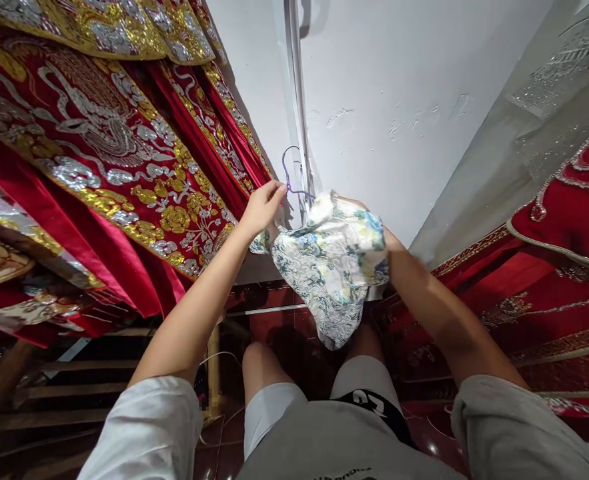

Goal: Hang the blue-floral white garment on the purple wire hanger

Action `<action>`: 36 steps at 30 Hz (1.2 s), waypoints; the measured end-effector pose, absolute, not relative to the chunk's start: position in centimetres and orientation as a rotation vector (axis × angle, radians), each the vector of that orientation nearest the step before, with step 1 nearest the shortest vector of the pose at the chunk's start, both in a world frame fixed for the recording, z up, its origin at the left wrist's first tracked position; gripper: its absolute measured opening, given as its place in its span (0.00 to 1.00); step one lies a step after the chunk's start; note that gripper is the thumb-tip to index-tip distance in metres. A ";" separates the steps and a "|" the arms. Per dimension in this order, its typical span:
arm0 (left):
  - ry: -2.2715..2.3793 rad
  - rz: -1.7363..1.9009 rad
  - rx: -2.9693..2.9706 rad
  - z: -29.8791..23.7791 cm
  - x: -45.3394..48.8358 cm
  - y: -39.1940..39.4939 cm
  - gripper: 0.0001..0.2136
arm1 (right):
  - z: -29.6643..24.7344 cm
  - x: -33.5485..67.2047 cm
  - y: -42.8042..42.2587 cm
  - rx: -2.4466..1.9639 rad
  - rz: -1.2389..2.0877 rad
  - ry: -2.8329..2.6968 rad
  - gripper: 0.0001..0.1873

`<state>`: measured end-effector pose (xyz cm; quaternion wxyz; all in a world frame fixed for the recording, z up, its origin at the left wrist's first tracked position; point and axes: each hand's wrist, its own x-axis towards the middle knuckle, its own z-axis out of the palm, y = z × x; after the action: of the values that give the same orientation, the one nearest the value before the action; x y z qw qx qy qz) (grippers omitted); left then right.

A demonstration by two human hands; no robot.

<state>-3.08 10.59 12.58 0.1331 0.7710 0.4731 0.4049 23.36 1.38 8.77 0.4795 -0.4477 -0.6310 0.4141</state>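
Note:
My left hand (pixel 263 207) is raised in front of me, its fingers pinched on a thin purple wire hanger (pixel 290 179) near the hook. A floral garment (pixel 330 267) in white, blue and yellow hangs bunched from the hanger between my hands. My right hand (pixel 381 235) is mostly hidden behind the cloth and grips its right side; only the wrist and forearm show.
Red garments with gold and silver embroidery (pixel 99 147) hang close on the left. More red embroidered cloth (pixel 564 220) hangs on the right. A white wall with a vertical white pipe (pixel 300 120) is straight ahead. Dark red floor tiles (pixel 274 327) and wooden steps (pixel 74 393) lie below.

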 end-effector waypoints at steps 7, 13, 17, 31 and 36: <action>1.407 1.101 2.169 11.7 -3.9 10.2 0.18 | 9.8 18.4 5.1 -0.821 1.744 -1.774 0.18; 1.004 0.950 2.147 9.5 -3.7 3.3 0.27 | 5.7 20.3 5.3 -0.701 1.372 -2.124 0.29; 0.692 0.887 2.068 11.1 -1.0 0.4 0.30 | 3.9 19.1 5.5 -0.624 0.854 -2.177 0.23; 1.049 1.150 1.723 15.4 -7.5 4.0 0.14 | 7.2 28.0 8.6 -1.377 0.178 -1.693 0.24; 1.183 1.470 1.622 10.9 -8.3 5.7 0.16 | 9.0 25.5 9.2 -1.451 0.154 -1.782 0.21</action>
<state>-8.33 5.66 10.87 0.3207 0.6175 0.4504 0.5595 25.49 9.22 8.96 0.4069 -0.5755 -0.7068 0.0611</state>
